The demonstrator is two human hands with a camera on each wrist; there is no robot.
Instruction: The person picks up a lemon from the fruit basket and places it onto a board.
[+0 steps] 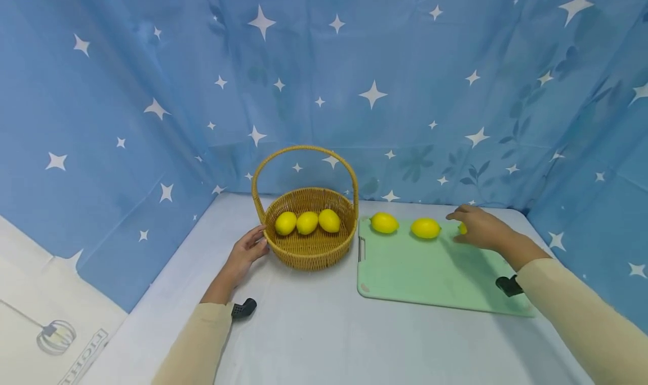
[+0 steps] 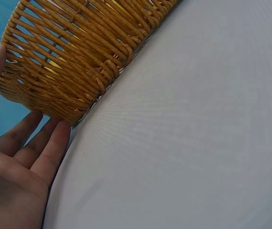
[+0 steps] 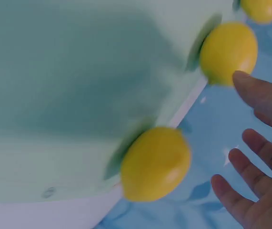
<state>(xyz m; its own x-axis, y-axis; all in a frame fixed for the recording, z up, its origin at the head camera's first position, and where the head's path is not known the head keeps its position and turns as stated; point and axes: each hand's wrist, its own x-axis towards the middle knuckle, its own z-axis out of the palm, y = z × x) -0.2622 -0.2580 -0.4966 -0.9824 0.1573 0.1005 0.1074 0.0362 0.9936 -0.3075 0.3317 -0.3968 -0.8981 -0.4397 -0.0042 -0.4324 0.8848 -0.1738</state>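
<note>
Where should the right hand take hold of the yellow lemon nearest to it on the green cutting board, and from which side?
Probably across the short middle of the yellow lemon, from above. It lies on its side at the far edge of the pale green cutting board, so its pointed ends offer less grip. The right hand hovers there, fingers spread.

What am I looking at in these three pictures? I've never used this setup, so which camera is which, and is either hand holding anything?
There is no machine here: a person works with two bare hands. The wide picture comes from a camera on the head; the other two come from cameras on the wrists. On the table stands a wicker basket with three lemons inside, and beside it lies a green cutting board with three more lemons along its far edge. The left hand rests its straight fingers against the basket's wall. The right hand is open around the rightmost lemon, not gripping it yet.
</note>
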